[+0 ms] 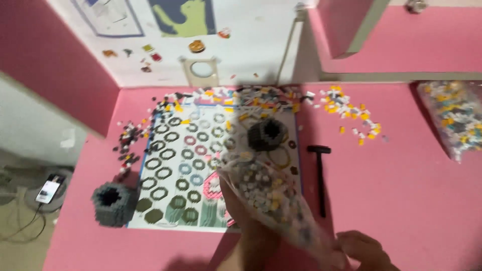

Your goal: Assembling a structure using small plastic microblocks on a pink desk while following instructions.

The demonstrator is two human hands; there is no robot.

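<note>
Pink table (pixel 401 165) w/ instruction sheet (pixel 201 165) in the middle, loose small bricks (pixel 346 108) scattered along its top edge. Grey brick tube (pixel 111 203) at sheet's lower left corner, 2nd grey tube (pixel 266 134) on sheet upper right. Black hammer (pixel 319 173) just right of sheet. Clear bag of small bricks (pixel 266 193) hangs over sheet's lower right, blurred. Left hand (pixel 241 211) grips bag from below; right hand (pixel 364 251) pinches its lower end at frame bottom.

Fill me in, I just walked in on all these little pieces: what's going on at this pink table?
A person holds a clear bag of small bricks in both hands over a printed sheet; the left hand grips it from below, the right hand its lower end. Two grey brick cylinders, loose bricks and a small black hammer lie around.
</note>
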